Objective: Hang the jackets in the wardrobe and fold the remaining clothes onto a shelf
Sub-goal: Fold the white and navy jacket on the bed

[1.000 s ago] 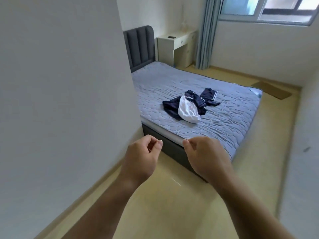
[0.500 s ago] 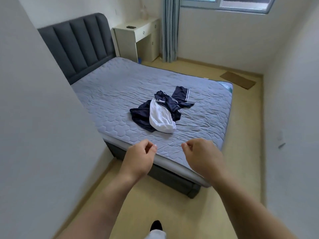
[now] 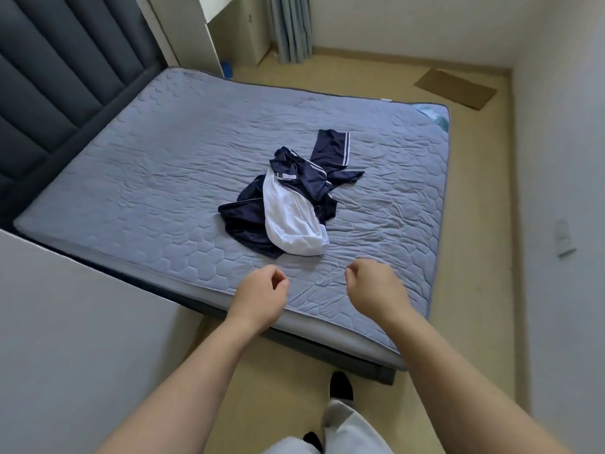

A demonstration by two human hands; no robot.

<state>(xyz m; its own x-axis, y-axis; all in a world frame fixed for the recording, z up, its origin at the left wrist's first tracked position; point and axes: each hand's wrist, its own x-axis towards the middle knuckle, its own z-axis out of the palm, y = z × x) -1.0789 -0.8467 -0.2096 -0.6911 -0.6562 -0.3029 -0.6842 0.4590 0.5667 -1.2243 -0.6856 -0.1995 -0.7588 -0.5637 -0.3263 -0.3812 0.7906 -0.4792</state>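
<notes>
Across the middle of the room, the grey-blue quilted mattress (image 3: 147,178) fills most of what I see, bare but for one heap, with the dark padded headboard (image 3: 49,77) rising along my left. Near its centre, a little toward my side, sits the pile of clothes (image 3: 294,194). It is made of dark navy pieces crumpled together, with a white garment (image 3: 288,224) draped over the front of them. What looks like a navy trouser leg with white side stripes (image 3: 330,149) sticks out toward the far edge. Which navy piece is a jacket I cannot tell while they are tangled. My left hand (image 3: 258,290) and right hand (image 3: 373,290) hover side by side over the near edge of the mattress, just short of the pile and touching nothing. The fingers of both are curled in toward the palms, the left thumb close against its fingertips, and neither hand holds anything. I judge this to be the very start, the reach for the clothes, with nothing hung or folded yet. The next move calls for uncurling my fingers, leaning further over the mattress and lifting the white garment off the top. That would let me separate the navy pieces and pick out any jacket for the wardrobe, which is not in view
</notes>
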